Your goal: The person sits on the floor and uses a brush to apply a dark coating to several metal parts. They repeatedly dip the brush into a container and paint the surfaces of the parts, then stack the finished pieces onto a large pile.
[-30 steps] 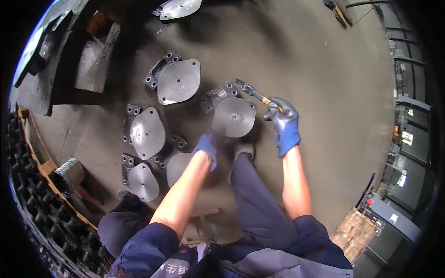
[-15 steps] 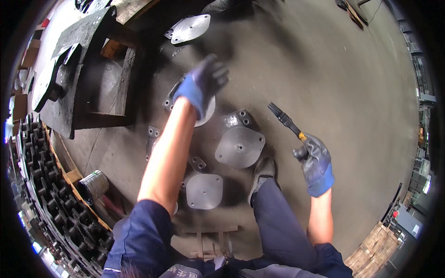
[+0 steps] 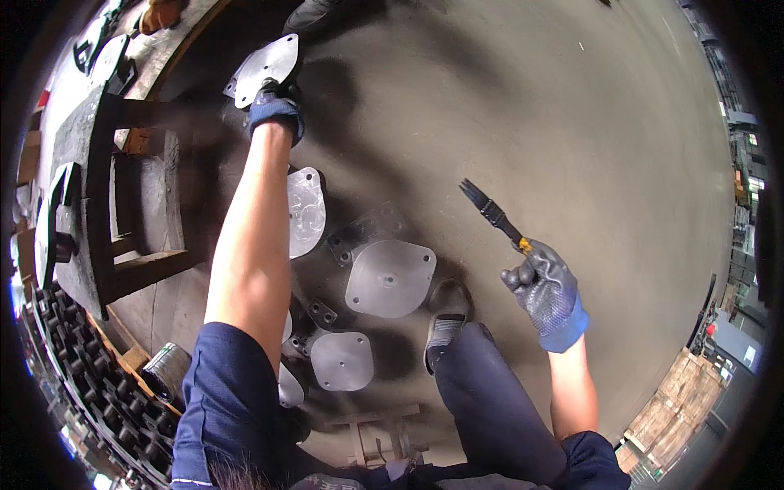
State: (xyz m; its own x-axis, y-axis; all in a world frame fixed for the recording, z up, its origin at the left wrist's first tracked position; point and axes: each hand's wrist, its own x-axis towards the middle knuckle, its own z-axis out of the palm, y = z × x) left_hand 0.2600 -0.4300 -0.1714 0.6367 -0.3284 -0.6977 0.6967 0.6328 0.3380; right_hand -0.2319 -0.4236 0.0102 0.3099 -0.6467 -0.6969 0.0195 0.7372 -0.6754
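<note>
Two gloved hands are at work: your left hand [image 3: 273, 110] is stretched far forward with its fingers closed on the near edge of a grey metal plate [image 3: 265, 69] lying on the concrete floor [image 3: 531, 106], just beside a dark wooden frame [image 3: 122, 204]. Your right hand [image 3: 545, 290] is clenched around the handle of a small black-bristled brush [image 3: 488, 211], held up off the floor with the bristles pointing away from you. Between your arms lie more plates of the same kind: one [image 3: 306, 211] just beside your left forearm, a larger one [image 3: 390, 278] in front of your shoe [image 3: 445, 327], and another [image 3: 341, 361] nearer your knee. A small tin [image 3: 166, 369] stands at your left.
</note>
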